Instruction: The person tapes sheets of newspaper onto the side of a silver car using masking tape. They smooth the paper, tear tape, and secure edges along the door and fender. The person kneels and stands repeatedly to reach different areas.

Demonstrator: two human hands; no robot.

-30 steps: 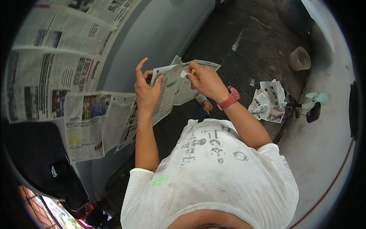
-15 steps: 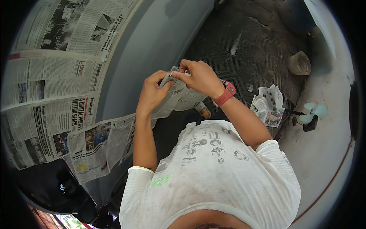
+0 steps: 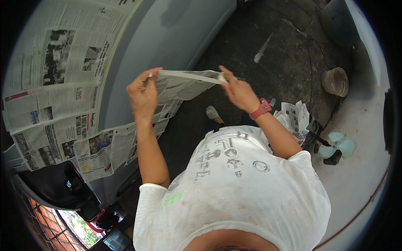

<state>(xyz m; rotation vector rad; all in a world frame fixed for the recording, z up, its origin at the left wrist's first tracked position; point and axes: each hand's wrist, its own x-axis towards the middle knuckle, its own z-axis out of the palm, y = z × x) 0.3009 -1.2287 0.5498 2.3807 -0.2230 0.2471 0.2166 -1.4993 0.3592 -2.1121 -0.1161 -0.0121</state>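
A pale strip of masking tape [image 3: 188, 75] stretches between my two hands in front of a grey vehicle panel [image 3: 163, 37]. My left hand [image 3: 143, 94] pinches the strip's left end between thumb and fingers. At the other end, my right hand [image 3: 242, 95] is closed on the tape roll [image 3: 222, 78], which its fingers partly hide. Below the strip hangs a newspaper sheet [image 3: 184, 90], its top edge along the tape. Whether the left fingers also grip the paper is hard to see.
Newspaper sheets [image 3: 54, 98] cover the panel at the left. On the right are a plastic tub [image 3: 335, 82], a crumpled newspaper pile [image 3: 295, 115] and a small fan with pale blue blades [image 3: 346, 148] beside a white wall [image 3: 360, 113]. My shoe [image 3: 213, 114] stands on dark flooring.
My hands, together at the newspaper's edge before, are now spread apart. The left has moved left, the right slightly right and down, with tape drawn out between them.
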